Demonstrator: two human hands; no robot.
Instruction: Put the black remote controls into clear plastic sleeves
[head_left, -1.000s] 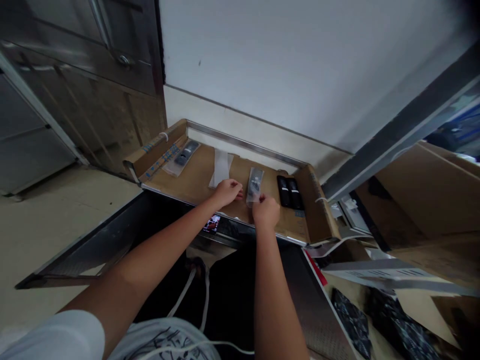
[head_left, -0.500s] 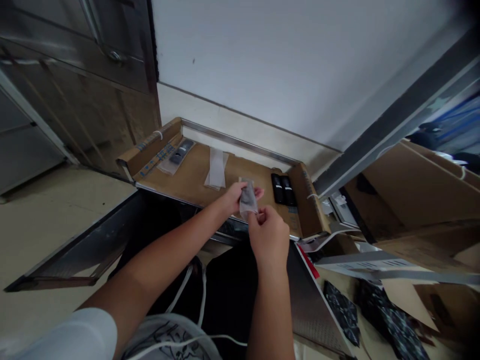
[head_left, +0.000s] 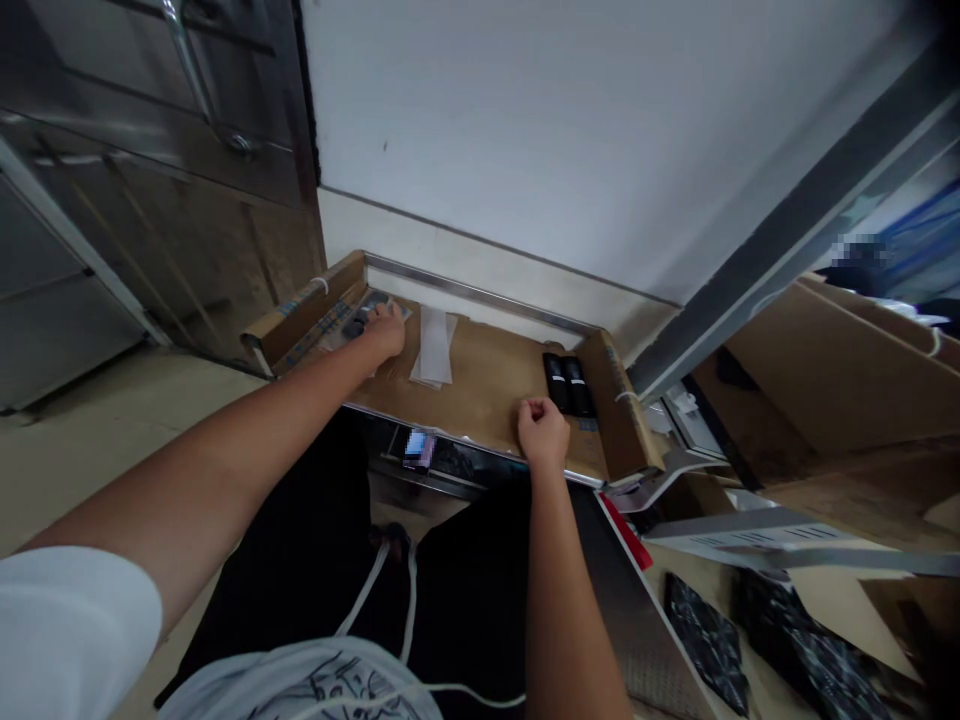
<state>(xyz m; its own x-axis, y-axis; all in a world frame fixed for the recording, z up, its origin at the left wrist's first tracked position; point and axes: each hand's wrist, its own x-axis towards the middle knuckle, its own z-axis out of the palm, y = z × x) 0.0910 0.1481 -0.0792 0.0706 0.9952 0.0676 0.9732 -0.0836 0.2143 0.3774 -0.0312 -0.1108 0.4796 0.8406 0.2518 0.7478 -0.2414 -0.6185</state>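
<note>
My left hand (head_left: 386, 330) reaches to the far left of the cardboard-lined tray (head_left: 487, 385). Its fingers are closed on a small clear bag (head_left: 372, 301) with a dark object inside, lying at or over another bagged one; the hand hides part of both. My right hand (head_left: 544, 432) is at the tray's front right with curled fingers and nothing visible in them. Beside it lie two black oblong pieces (head_left: 566, 383), each with a small white band. Flat whitish bags (head_left: 435, 346) lie overlapping between my hands.
Raised cardboard sides (head_left: 622, 410) bound the tray left and right, and a white wall (head_left: 487, 150) rises behind it. Below the front edge is a lit phone-like screen (head_left: 418, 449). Large cardboard boxes (head_left: 847, 380) and dark plastic bags (head_left: 705, 635) are at the right.
The bagged dark object has gone from between both hands to the left end of the tray with my left hand. My right hand has let go and moved slightly right.
</note>
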